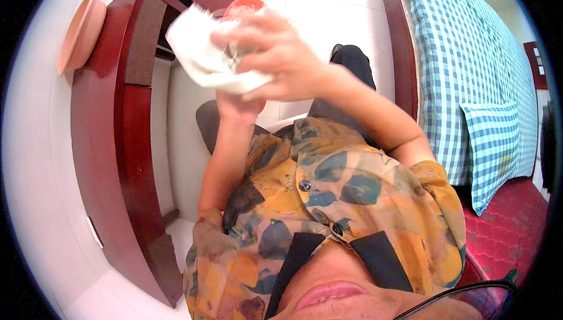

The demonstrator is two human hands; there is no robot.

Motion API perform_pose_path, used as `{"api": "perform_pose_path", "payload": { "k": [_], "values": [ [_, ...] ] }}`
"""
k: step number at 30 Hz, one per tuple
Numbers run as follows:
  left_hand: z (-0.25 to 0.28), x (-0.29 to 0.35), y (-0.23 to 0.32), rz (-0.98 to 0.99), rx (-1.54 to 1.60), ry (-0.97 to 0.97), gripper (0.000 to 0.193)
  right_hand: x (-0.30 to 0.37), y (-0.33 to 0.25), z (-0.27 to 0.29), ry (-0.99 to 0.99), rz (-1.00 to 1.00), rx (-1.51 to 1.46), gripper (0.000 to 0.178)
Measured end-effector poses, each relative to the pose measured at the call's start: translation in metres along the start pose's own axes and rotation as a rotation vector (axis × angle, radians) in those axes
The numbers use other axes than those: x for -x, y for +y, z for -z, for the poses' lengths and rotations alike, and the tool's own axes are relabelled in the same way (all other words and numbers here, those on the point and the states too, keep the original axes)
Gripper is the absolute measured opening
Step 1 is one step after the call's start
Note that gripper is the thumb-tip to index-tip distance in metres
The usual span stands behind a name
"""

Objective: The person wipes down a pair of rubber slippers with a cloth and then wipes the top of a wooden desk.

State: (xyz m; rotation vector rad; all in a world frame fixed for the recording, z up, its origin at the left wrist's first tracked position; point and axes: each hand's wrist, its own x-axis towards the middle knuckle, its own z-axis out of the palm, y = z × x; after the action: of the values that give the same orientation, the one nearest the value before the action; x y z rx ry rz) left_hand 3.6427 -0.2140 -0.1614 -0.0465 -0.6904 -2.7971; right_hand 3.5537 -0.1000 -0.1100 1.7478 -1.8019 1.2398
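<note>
White cloth [196,50]: soft, matt. Red object [244,6]: smooth, glossy, plastic-looking. Desk [97,144]: glossy, wood-like; at its left edge, the basin [85,33], smooth plastic. Sheet [469,56]: matt woven fabric. Floor [355,21]: shiny tile.

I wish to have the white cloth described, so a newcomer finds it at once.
Begin at the dark red desk on the left, then look right and up to the right hand near top centre. This hand grips the white cloth, which spreads out leftward. It is soft and white, unlike the rounded red object just beyond.
</note>
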Motion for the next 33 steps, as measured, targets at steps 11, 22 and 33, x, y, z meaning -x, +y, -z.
{"api": "perform_pose_path", "payload": {
  "k": [11,22,33],
  "values": [
    [0.018,0.008,0.008,0.084,-0.140,0.116,0.047,0.043,0.101,0.040,0.586,-0.555,0.532,0.019],
    [0.000,0.003,-0.001,-0.071,-0.482,0.103,0.048,-0.010,0.029,0.018,0.114,0.008,0.322,0.025],
    [0.038,-0.001,0.002,0.118,0.138,0.237,0.047,0.054,0.020,-0.007,0.167,-0.364,0.142,0.028]
  ]
}}
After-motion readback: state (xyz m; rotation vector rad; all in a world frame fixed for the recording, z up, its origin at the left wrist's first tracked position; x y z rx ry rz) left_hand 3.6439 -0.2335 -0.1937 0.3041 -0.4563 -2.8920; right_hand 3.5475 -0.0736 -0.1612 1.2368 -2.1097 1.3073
